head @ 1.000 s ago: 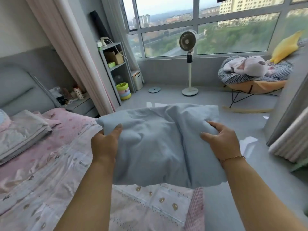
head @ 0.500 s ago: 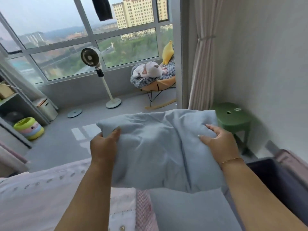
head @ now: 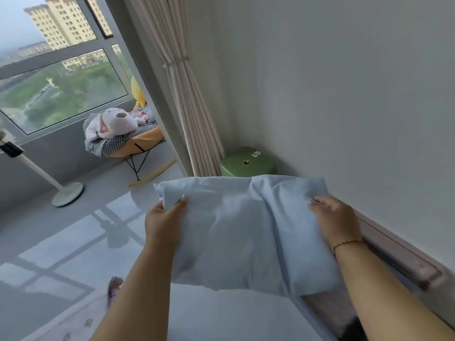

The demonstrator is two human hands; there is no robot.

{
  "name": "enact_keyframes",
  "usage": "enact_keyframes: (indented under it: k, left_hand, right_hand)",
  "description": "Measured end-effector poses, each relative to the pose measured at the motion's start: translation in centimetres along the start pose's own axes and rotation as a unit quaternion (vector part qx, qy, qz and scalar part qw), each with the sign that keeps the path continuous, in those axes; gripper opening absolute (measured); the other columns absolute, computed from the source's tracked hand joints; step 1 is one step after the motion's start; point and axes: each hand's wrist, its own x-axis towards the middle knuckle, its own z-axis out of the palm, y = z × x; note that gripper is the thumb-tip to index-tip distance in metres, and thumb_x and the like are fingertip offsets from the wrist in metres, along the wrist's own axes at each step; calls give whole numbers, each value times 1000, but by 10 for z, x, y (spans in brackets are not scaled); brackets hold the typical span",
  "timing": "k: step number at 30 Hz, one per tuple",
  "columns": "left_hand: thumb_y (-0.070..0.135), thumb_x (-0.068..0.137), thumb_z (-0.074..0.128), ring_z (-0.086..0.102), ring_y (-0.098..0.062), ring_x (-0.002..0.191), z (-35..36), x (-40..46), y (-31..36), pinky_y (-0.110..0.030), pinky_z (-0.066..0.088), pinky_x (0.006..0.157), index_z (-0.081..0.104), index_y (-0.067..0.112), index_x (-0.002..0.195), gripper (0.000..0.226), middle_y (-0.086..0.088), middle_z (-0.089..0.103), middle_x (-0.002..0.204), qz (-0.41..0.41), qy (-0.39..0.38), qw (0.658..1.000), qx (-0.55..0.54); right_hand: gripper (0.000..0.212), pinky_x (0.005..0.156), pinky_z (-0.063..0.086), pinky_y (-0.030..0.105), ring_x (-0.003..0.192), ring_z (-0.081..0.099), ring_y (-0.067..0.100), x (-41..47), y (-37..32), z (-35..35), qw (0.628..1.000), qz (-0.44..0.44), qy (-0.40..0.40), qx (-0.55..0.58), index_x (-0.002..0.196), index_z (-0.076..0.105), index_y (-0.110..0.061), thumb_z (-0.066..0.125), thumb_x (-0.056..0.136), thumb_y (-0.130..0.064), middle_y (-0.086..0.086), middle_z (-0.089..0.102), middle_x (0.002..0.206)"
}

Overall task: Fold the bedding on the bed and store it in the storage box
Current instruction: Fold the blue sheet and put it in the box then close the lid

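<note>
A folded pale blue bedding bundle (head: pixel 246 230) is held up in front of me. My left hand (head: pixel 163 220) grips its left edge, thumb on top. At the right edge my right hand (head: pixel 334 222) grips it, a thin gold bracelet on the wrist. Below the bundle lies more pale blue fabric (head: pixel 221 316). The dark storage box (head: pixel 330 313) with its pinkish rim (head: pixel 403 259) sits under and to the right of the bundle, against the wall; most of it is hidden by the bundle and my right arm. The bed's patterned cover (head: pixel 81 323) shows at the bottom left.
A green stool (head: pixel 248 161) stands by the wall behind the bundle, beside a tied pale curtain (head: pixel 187 99). Further left, a rocking chair (head: pixel 138 146) holds a plush toy (head: pixel 110 124). A standing fan's base (head: pixel 67 194) rests on the grey floor.
I have turned right with the bundle, away from the bed. The bedding now hangs over the storage box by the wall. Both hands keep the same grip.
</note>
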Motion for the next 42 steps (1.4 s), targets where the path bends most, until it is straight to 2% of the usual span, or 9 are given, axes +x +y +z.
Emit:
enact_keyframes:
  k: [5,11,15,20,23,27,31,36,42]
  left_hand:
    - [30,83,73,68,-31,81,98,26,-3,-44,58,79,69,20,84,11,-8,72,85,-19,-62,997,46]
    - [26,81,74,66,-25,70,186,57,-21,-35,55,68,69,19,79,9,-2,69,73,-15,-134,985,106]
    - [25,83,73,60,-20,63,229,76,-36,-29,49,59,67,17,77,12,-1,65,68,-3,-184,972,145]
    - [28,85,70,61,-26,71,282,107,-68,-33,49,66,66,11,87,18,-10,67,80,11,-266,939,218]
    - [27,87,68,60,-30,73,320,128,-99,-35,47,66,63,10,89,18,-14,67,84,21,-328,908,260]
    - [24,89,64,56,-28,72,363,144,-147,-35,46,66,58,9,92,16,-10,62,82,25,-384,872,302]
    - [18,92,58,53,-24,70,399,150,-198,-31,42,62,56,11,96,8,-10,59,84,26,-424,842,332]
    - [17,95,55,55,-21,71,437,155,-262,-29,44,60,55,20,103,9,-5,60,87,33,-453,822,344]
    - [16,96,53,51,-20,66,475,160,-338,-28,41,57,53,21,111,16,-5,60,86,27,-471,807,356]
  right_hand:
    - [29,90,42,34,113,56,31,55,34,-48,995,67,65,-28,117,67,-11,54,93,-21,12,63,124]
    - [30,83,42,29,107,58,30,77,84,-86,981,154,121,-15,117,65,-15,60,87,-19,12,63,122]
    - [29,80,38,27,92,54,24,75,124,-100,965,209,157,-2,114,65,-16,65,85,-15,14,61,117]
    - [26,72,37,27,79,54,24,65,170,-104,938,269,220,5,106,68,-14,61,84,-2,14,63,102]
    - [25,75,37,28,84,57,28,59,202,-96,918,295,264,3,102,69,-12,60,84,2,18,65,106]
    - [32,77,39,28,85,56,26,58,245,-79,904,317,288,-13,83,66,-27,56,86,3,16,67,107]
    - [29,75,38,28,83,51,22,67,292,-57,889,345,297,-45,108,70,-15,50,92,-1,13,65,116]
    - [32,61,37,25,67,52,19,84,352,-30,874,364,314,-72,114,67,-18,46,94,-4,12,64,120]
    - [34,75,40,24,77,51,14,103,422,-1,865,382,317,-71,120,63,-19,42,98,-6,3,62,127]
